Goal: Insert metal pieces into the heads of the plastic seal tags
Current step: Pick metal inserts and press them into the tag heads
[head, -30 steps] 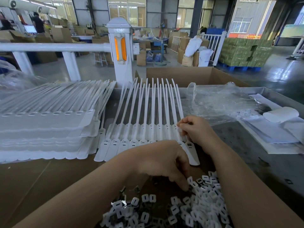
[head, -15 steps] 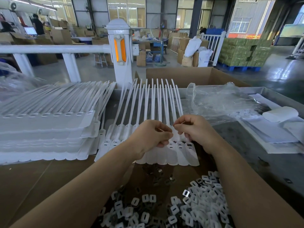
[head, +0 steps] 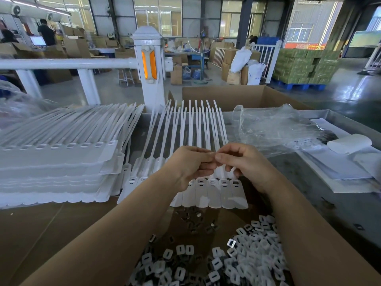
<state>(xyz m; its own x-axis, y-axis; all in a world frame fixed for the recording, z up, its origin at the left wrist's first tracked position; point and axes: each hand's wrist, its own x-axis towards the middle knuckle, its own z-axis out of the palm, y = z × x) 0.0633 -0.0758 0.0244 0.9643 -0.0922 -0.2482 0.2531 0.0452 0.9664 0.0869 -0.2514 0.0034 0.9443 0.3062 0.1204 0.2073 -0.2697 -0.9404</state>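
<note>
Tags [head: 208, 188] lie fanned on the worktop [head: 41, 228]. Above their heads, my left hand [head: 188, 165] and right hand [head: 243, 162] meet, fingers pinching something too small to identify. Loose pieces [head: 237, 263] heaped nearer me suggest much remains.

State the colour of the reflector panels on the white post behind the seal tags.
Orange, on the white post, in the head view.

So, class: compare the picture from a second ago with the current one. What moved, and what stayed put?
The left hand rose from the loose pieces near the person to meet the right hand above the row of seal tags; the fingertips now pinch together. What they hold is too small to tell. Tags and stacked sheets stayed.
</note>
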